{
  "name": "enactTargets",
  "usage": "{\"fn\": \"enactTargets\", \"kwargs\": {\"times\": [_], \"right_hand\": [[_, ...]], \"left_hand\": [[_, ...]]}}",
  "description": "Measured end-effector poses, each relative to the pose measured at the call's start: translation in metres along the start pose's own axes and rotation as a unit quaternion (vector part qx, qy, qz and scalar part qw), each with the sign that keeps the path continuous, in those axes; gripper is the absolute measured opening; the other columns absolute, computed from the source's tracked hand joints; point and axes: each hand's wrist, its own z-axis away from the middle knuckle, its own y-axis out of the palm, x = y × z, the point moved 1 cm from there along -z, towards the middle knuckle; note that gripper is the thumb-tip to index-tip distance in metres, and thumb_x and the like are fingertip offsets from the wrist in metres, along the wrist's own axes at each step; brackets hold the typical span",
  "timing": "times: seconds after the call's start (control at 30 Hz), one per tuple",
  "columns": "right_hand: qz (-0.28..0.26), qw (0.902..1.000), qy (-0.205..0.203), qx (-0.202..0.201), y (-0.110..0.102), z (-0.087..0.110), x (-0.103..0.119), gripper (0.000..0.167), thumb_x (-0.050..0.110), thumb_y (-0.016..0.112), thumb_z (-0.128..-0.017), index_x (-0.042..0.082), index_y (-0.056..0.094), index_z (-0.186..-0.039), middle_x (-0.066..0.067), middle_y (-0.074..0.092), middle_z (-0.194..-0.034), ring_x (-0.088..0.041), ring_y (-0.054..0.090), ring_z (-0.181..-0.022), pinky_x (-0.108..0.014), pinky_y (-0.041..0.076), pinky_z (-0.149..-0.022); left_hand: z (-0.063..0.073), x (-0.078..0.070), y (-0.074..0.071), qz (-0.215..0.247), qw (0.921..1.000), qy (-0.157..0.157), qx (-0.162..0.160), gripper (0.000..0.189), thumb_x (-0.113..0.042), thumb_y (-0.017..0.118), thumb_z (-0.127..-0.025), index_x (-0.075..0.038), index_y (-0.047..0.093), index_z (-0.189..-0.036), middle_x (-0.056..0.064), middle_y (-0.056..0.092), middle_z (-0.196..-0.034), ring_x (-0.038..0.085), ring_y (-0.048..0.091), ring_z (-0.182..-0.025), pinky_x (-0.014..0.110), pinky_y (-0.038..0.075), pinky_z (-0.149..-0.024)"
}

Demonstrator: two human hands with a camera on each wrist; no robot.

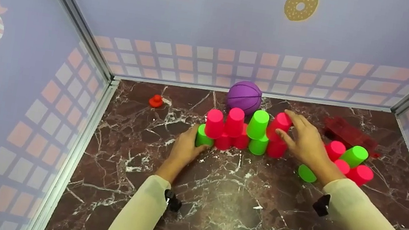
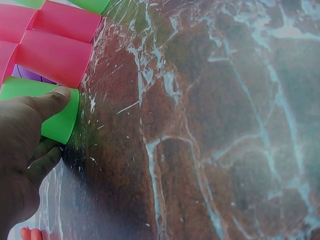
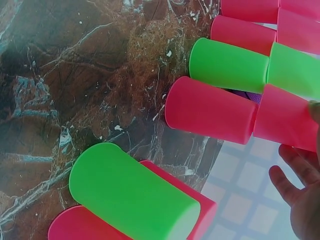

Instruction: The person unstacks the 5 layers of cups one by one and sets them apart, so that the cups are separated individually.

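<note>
Upside-down plastic cups stand in two tiers on the marble-patterned surface. The left hand (image 1: 184, 146) grips the green cup (image 2: 57, 117) at the left end of the lower tier, thumb on its near side. At the upper tier's right end, the right hand (image 1: 307, 142) holds a pink cup (image 3: 285, 117) between thumb and fingers. That cup sits above a lower pink cup (image 3: 210, 110). Between the hands, the upper tier has two pink cups, one at its left end (image 1: 214, 124), and a green cup (image 1: 258, 125). Another green cup (image 1: 258, 144) stands below.
More pink and green cups (image 1: 360, 175) cluster on the right, partly behind the right forearm. A purple ball (image 1: 245, 96) lies behind the tiers. A small red duck-like toy (image 1: 156, 101) is at back left, a translucent red object (image 1: 349, 134) at back right. Patterned walls (image 1: 202, 21) enclose the surface.
</note>
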Motion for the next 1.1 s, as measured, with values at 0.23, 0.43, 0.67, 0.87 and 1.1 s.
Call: {"fn": "enactTargets", "kwargs": {"times": [0.23, 0.43, 0.67, 0.87, 1.1], "right_hand": [[-0.008, 0.9991, -0.020, -0.035, -0.011, 0.010, -0.006, 0.067, 0.021, 0.085, -0.099, 0.001, 0.057, -0.156, -0.024, 0.072, -0.123, -0.039, 0.068, -0.089, -0.054, 0.058, -0.083], [-0.006, 0.9985, -0.021, -0.050, -0.024, 0.027, -0.014, 0.065, 0.018, 0.086, -0.097, 0.000, 0.059, -0.153, -0.025, 0.072, -0.129, -0.042, 0.072, -0.096, -0.059, 0.061, -0.084], [0.004, 0.9976, -0.021, -0.066, -0.040, 0.049, -0.026, 0.063, 0.014, 0.087, -0.094, -0.002, 0.062, -0.149, -0.025, 0.073, -0.127, -0.042, 0.074, -0.097, -0.054, 0.062, -0.086], [0.017, 0.9953, -0.042, -0.085, -0.050, 0.069, -0.030, 0.064, 0.010, 0.090, -0.090, -0.004, 0.063, -0.147, -0.023, 0.075, -0.119, -0.030, 0.065, -0.083, -0.027, 0.045, -0.078], [0.019, 0.9951, -0.043, -0.087, -0.061, 0.095, -0.028, 0.067, 0.009, 0.092, -0.088, 0.000, 0.064, -0.148, -0.022, 0.075, -0.131, -0.032, 0.074, -0.089, -0.006, 0.042, -0.081]], "left_hand": [[-0.001, 0.007, 0.006, 0.001, 1.0000, 0.004, -0.006, 0.064, -0.031, 0.094, -0.088, -0.012, 0.060, -0.139, 0.017, 0.076, -0.120, 0.037, 0.076, -0.101, 0.055, 0.061, -0.086], [0.002, -0.015, -0.010, 0.001, 0.9998, -0.016, 0.011, 0.064, -0.028, 0.092, -0.089, -0.009, 0.059, -0.140, 0.018, 0.077, -0.121, 0.038, 0.077, -0.102, 0.058, 0.061, -0.088], [0.004, -0.026, -0.018, 0.006, 0.9998, -0.016, 0.013, 0.062, -0.023, 0.092, -0.088, -0.005, 0.060, -0.138, 0.021, 0.077, -0.119, 0.040, 0.076, -0.102, 0.059, 0.060, -0.089], [0.003, -0.012, -0.009, 0.010, 0.9999, -0.003, 0.001, 0.064, -0.029, 0.092, -0.088, -0.008, 0.059, -0.139, 0.018, 0.077, -0.116, 0.037, 0.076, -0.100, 0.056, 0.061, -0.087], [0.003, -0.033, -0.021, 0.001, 0.9990, -0.037, 0.026, 0.063, -0.022, 0.092, -0.089, -0.005, 0.060, -0.140, 0.021, 0.077, -0.122, 0.041, 0.076, -0.106, 0.059, 0.060, -0.094]]}}
